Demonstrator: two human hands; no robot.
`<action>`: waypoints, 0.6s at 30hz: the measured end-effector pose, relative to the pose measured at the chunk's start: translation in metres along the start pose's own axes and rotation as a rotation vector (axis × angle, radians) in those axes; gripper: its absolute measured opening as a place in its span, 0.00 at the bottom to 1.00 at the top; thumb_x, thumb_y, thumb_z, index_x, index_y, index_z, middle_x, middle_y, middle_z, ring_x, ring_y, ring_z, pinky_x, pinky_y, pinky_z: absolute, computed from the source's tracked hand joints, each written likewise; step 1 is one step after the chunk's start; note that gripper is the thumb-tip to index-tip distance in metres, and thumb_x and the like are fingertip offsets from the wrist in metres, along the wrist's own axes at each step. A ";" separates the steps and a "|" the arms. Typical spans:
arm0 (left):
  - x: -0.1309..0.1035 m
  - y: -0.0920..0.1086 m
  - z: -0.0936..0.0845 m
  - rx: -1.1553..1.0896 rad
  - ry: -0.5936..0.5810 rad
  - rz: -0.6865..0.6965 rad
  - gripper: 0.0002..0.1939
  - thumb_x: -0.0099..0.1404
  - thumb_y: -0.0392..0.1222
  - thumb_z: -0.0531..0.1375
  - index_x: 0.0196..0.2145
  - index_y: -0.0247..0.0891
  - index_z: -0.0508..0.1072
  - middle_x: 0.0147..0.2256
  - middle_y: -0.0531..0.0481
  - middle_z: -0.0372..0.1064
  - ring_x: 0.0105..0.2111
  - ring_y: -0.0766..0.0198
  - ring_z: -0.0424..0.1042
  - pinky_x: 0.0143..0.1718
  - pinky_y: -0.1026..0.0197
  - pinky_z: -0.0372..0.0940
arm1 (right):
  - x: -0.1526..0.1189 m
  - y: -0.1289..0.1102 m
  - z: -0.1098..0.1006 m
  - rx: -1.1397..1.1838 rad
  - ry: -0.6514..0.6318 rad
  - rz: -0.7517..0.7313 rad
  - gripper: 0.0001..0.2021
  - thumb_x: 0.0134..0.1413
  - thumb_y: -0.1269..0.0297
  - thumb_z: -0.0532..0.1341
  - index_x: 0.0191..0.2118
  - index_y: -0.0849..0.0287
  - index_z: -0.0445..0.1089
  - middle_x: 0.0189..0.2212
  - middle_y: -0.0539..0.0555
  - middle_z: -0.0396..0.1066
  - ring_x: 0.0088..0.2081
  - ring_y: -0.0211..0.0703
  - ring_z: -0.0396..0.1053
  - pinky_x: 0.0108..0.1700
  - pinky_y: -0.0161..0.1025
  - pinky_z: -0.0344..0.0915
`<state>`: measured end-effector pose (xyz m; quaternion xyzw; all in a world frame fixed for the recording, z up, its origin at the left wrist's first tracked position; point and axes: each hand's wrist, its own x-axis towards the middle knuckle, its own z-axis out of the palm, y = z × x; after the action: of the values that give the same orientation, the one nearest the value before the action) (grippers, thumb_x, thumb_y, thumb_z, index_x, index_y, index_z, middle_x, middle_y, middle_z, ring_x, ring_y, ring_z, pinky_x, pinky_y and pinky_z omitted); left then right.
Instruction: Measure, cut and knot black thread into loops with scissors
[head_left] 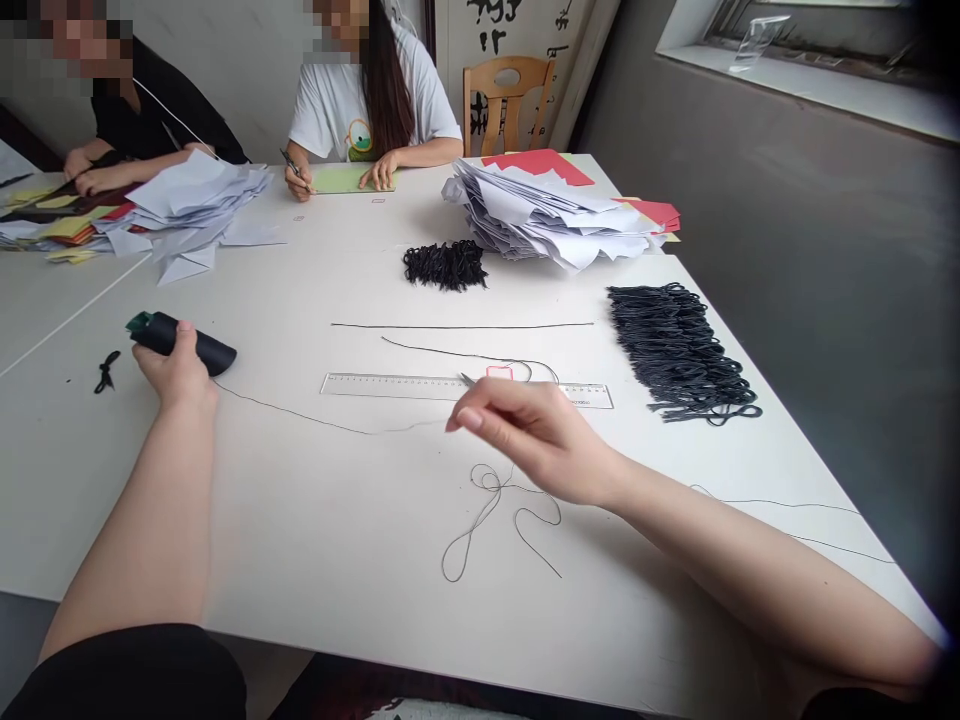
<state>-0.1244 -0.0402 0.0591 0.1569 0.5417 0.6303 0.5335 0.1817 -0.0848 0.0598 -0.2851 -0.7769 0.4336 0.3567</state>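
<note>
My left hand [178, 365] is wrapped round a black spool of cord [214, 352] with a green core end, at the table's left. A thin dark thread [300, 412] runs from the spool to my right hand [517, 425], whose thumb and fingers are pinched on it. A small pointed metal tip shows above those fingers; the rest is hidden. Behind my right hand lies a clear ruler [390, 386], partly covered. Beyond it rest a straight cord [457, 327] and a curved cord [435, 350]. Loose looped thread [469, 540] lies below my right hand.
Bundled black cords [675, 350] lie at the right, a smaller black bundle [445, 265] at centre back. Paper stacks [547, 215] stand behind. A tiny black knot [106, 373] is at far left. Two people sit across the table [337, 550], one holding a pen over green paper [345, 179].
</note>
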 end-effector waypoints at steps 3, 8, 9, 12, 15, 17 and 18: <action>0.006 -0.004 -0.012 0.032 0.027 0.073 0.17 0.69 0.57 0.50 0.38 0.40 0.57 0.35 0.57 0.65 0.40 0.66 0.69 0.40 0.60 0.68 | -0.004 -0.001 0.002 -0.276 -0.274 -0.114 0.12 0.65 0.65 0.53 0.50 0.58 0.69 0.41 0.56 0.71 0.38 0.40 0.70 0.40 0.39 0.68; 0.064 0.018 -0.053 0.351 0.450 0.632 0.27 0.50 0.27 0.68 0.37 0.38 0.54 0.42 0.57 0.60 0.45 0.71 0.62 0.52 0.65 0.59 | -0.008 -0.001 -0.002 -0.861 -0.294 -0.084 0.13 0.61 0.70 0.56 0.51 0.62 0.67 0.45 0.61 0.68 0.39 0.47 0.69 0.41 0.46 0.67; 0.075 0.020 -0.058 0.396 0.456 0.663 0.28 0.48 0.25 0.68 0.37 0.38 0.54 0.43 0.56 0.59 0.44 0.71 0.63 0.53 0.63 0.59 | -0.008 -0.003 -0.006 -0.921 -0.308 -0.049 0.10 0.61 0.72 0.55 0.46 0.63 0.68 0.41 0.61 0.68 0.36 0.45 0.68 0.38 0.44 0.66; 0.095 0.020 -0.065 0.459 0.451 0.685 0.29 0.48 0.25 0.67 0.38 0.38 0.52 0.44 0.53 0.58 0.44 0.68 0.63 0.53 0.59 0.60 | -0.017 -0.010 -0.014 -1.032 -0.395 0.021 0.08 0.61 0.74 0.53 0.34 0.62 0.68 0.32 0.57 0.66 0.29 0.40 0.63 0.31 0.38 0.60; 0.097 0.018 -0.068 0.536 0.458 0.796 0.28 0.52 0.26 0.63 0.40 0.39 0.49 0.49 0.47 0.56 0.47 0.67 0.63 0.55 0.58 0.59 | -0.046 -0.013 -0.011 -1.081 -0.520 0.014 0.09 0.59 0.73 0.54 0.29 0.60 0.66 0.27 0.54 0.63 0.26 0.39 0.59 0.29 0.38 0.56; 0.089 0.019 -0.069 0.643 0.478 0.928 0.29 0.55 0.27 0.62 0.45 0.36 0.47 0.55 0.40 0.50 0.55 0.62 0.56 0.61 0.54 0.49 | -0.073 -0.011 -0.001 -1.155 -0.550 0.001 0.07 0.57 0.71 0.56 0.28 0.59 0.65 0.27 0.54 0.61 0.27 0.41 0.58 0.29 0.40 0.56; 0.082 0.021 -0.068 0.710 0.451 0.970 0.30 0.56 0.28 0.61 0.48 0.35 0.45 0.59 0.37 0.43 0.60 0.60 0.48 0.64 0.53 0.41 | -0.087 -0.010 0.006 -1.223 -0.545 0.004 0.07 0.56 0.70 0.57 0.27 0.59 0.65 0.27 0.55 0.60 0.27 0.42 0.58 0.28 0.40 0.55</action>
<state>-0.2187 -0.0025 0.0205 0.4147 0.6840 0.5997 -0.0238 0.2258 -0.1573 0.0393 -0.3178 -0.9445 -0.0278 -0.0790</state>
